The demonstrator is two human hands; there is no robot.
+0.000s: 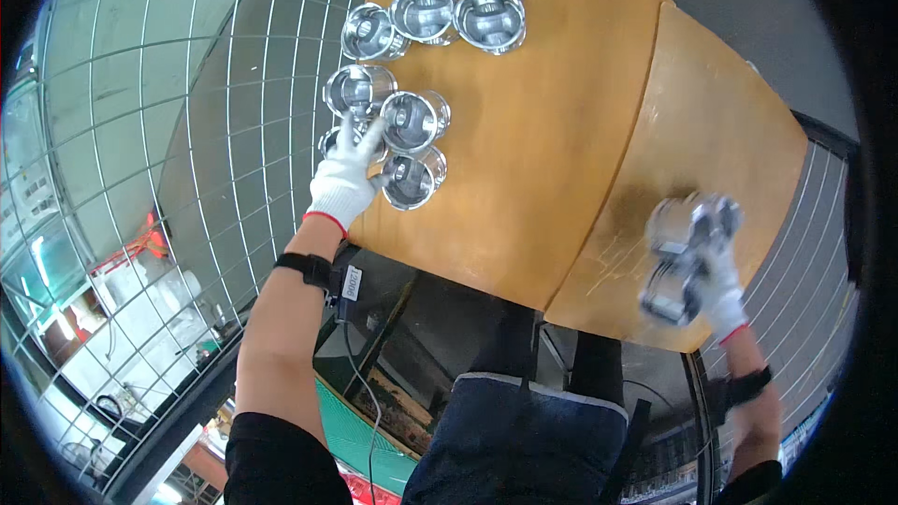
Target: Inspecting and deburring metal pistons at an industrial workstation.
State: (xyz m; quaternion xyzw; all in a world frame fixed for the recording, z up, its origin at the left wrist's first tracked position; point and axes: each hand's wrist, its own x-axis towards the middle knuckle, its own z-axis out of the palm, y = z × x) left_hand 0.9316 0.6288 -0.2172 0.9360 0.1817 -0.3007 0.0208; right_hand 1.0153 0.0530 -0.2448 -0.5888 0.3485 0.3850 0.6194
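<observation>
Silvery metal pistons, their hollow ends facing up or tilted toward me, sit in a group at the table's left edge. My left hand (pixel 344 178), in a white glove, reaches over this group with its fingers spread. Its fingertips lie at a partly covered piston (pixel 341 143) and close to the upright-rimmed piston (pixel 410 122). By the thumb is another piston (pixel 408 178). At the right, my gloved right hand (pixel 718 285) is smeared by motion around a cluster of pistons. A piston (pixel 716 217) is at its fingers, and another piston (pixel 669 292) lies against its inner side.
More pistons (pixel 423 14) stand close together at the table's far left. The brown wooden table (pixel 533 159) has a seam toward its right side. Wire mesh (pixel 253 84) runs along the left, with more mesh (pixel 804 215) at the right. A cable (pixel 374 402) hangs from my left wristband.
</observation>
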